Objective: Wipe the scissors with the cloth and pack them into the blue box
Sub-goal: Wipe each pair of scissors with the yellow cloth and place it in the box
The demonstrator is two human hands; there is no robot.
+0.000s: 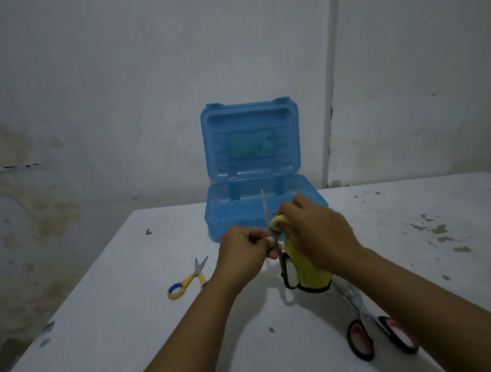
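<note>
Your left hand [243, 251] grips black-handled scissors [278, 252]; your right hand [316, 233] clutches the yellow cloth [308, 273]. Beyond both hands, an open blue box [252, 142].

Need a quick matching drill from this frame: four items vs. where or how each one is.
Items:
1. yellow-handled scissors
2. red-handled scissors
3. black-handled scissors
4. blue box

States:
A. open, at the table's far edge
B. held upright in the hands, cloth against it
C. lying on the table, left of the left hand
D. lying on the table, partly under the right forearm

Pairs: 1-C, 2-D, 3-B, 4-A
</note>
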